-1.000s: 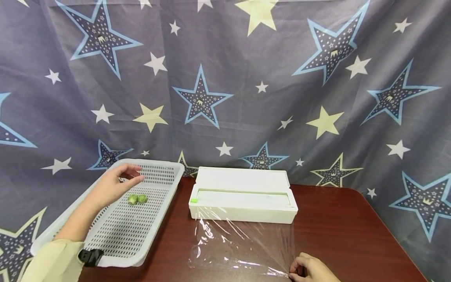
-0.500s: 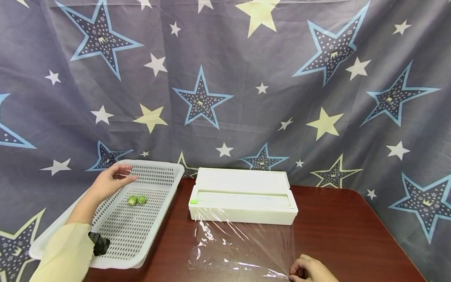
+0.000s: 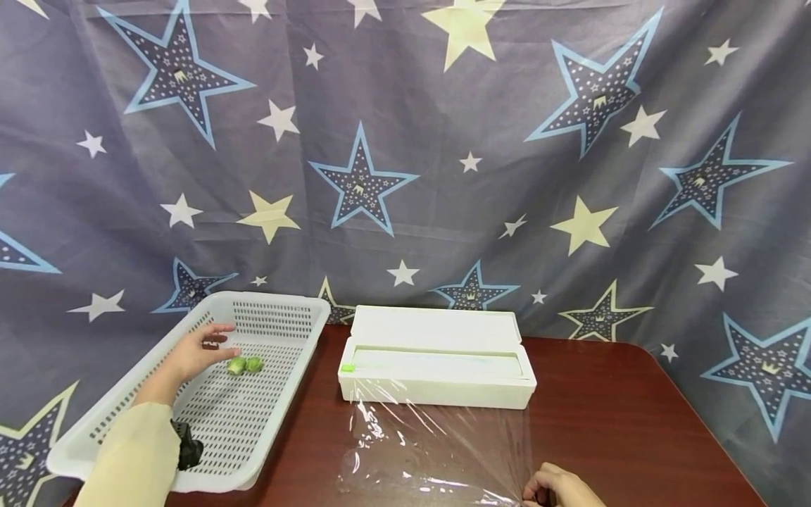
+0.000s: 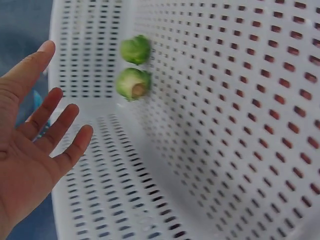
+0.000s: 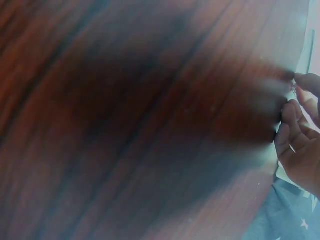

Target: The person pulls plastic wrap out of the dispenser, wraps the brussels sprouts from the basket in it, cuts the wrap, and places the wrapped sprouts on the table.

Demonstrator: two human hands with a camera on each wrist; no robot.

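Observation:
Two small green Brussels sprouts (image 3: 236,365) lie side by side on the floor of a white perforated basket (image 3: 279,415). My left hand (image 3: 198,353) hovers inside the basket, thumb and fingers spread apart, thumb tip just left of the sprouts. In the left wrist view the palm (image 4: 25,160) holds nothing, and both sprouts (image 4: 133,83) sit beyond the fingertips. At the front of the table, my right hand (image 3: 560,486) pinches the near right corner of a sheet of clear cling film (image 3: 437,443). That sheet runs out from a white cling film box (image 3: 437,392).
The box's white lid (image 3: 437,327) stands raised at the back, and a green slide cutter (image 3: 348,367) sits at its left end. A dark red wooden table (image 3: 621,415) lies beneath everything. A grey curtain with stars (image 3: 469,211) hangs right behind.
My left hand has drawn back slightly to the left and then dropped lower into the basket, beside the sprouts. The right hand stays at the film's corner.

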